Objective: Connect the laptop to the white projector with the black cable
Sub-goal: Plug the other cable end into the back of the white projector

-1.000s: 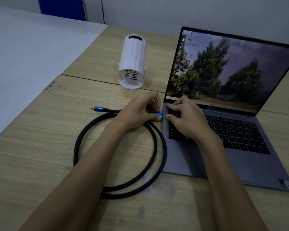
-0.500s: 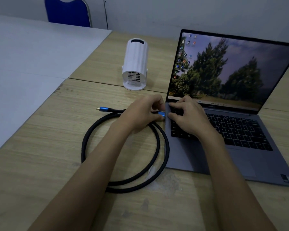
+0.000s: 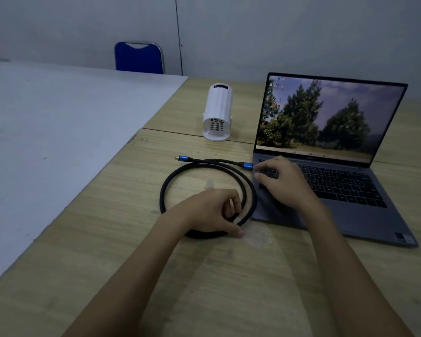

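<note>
The open grey laptop [image 3: 355, 215] stands at the right with its screen lit. A black cable [image 3: 170, 183] lies coiled on the wooden table to its left. One blue plug [image 3: 248, 165] sits against the laptop's left edge, apparently in a port. The other blue plug [image 3: 181, 158] lies free on the table, pointing left. The white projector [image 3: 216, 113] stands behind the coil, its vented port face towards me. My left hand [image 3: 212, 211] curls over the near right part of the coil, fingers and thumb closed around the cable. My right hand [image 3: 282, 182] rests flat on the keyboard's left side.
A pale grey table surface [image 3: 58, 132] adjoins the wooden table [image 3: 107, 239] on the left. A blue chair [image 3: 139, 58] stands behind it against the grey wall.
My left hand has let go of the blue plug at the laptop's edge and drawn back to the near side of the coil. My right hand has stayed on the keyboard. The view has tilted up.
</note>
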